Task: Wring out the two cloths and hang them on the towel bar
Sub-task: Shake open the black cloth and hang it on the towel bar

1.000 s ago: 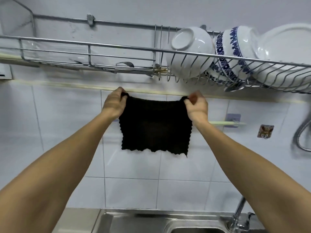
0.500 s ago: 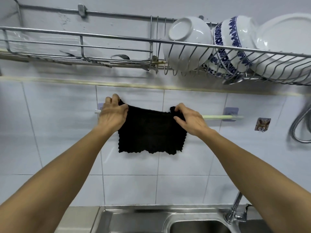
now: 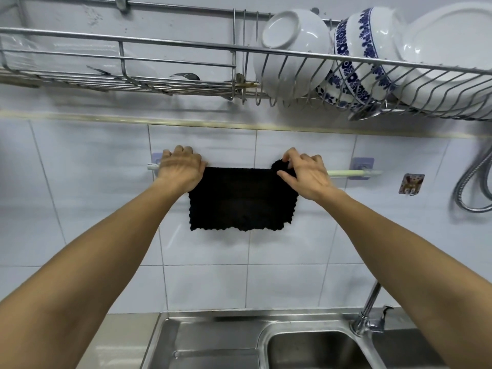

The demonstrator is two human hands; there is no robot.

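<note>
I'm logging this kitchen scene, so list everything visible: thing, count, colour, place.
cloth: one, black, draped over the bar.
towel bar: one, pale green, on the tiled wall.
dish rack: one, steel, above.
bowls: one white, one blue-patterned, in the rack.
plate: one, white, rack's right end.
sink: steel, below.
tap: steel, right of sink.
hose: metal, far right.
left hand: on the cloth's left top edge.
right hand: pinching the right corner.

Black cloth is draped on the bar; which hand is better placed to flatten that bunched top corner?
Probably the right hand: its fingers already pinch the raised corner of the black cloth, while the left hand rests at the opposite end.
</note>
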